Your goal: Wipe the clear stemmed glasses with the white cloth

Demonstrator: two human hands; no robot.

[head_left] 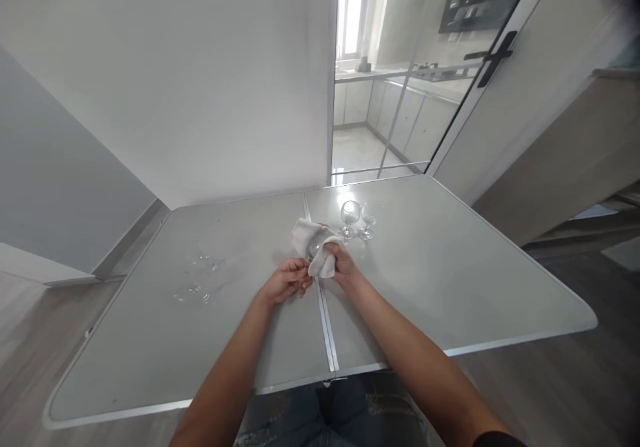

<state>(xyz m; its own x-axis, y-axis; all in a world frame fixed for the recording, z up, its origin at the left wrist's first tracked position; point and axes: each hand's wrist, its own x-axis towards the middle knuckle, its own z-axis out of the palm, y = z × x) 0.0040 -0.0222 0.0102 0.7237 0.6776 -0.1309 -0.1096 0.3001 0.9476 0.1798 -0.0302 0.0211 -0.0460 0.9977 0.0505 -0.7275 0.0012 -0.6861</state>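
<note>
The two hands meet over the middle of a pale grey surface (435, 287), close to the metal seam (327, 327) that splits it. The right hand (341, 260) is closed around a bunched white cloth (303, 232), pressing it to a clear glass (316, 242). That glass is held above the surface, tilted, with cloth on both sides of its bowl, so only a part of it shows. The left hand (289, 278) is drawn narrow, thumb and fingers pinched at the near end of the glass; which part they pinch is too small to tell. Just beyond the right hand stand a round glass (350, 212) and, right beside it, a second glass (368, 220), both upright on their feet; whether the two touch is unclear. Well to the left lie some clear pieces (204, 264), with other clear objects (195, 294) nearer the person, all too faint for their shapes to be sure. The surface's far edge runs along a white wall (240, 87) and a glazed door (410, 94) with a black handle (497, 58). Ripped jeans (330, 410) show below the near edge, and a dark sleeve (497, 440) crosses the right arm.
</note>
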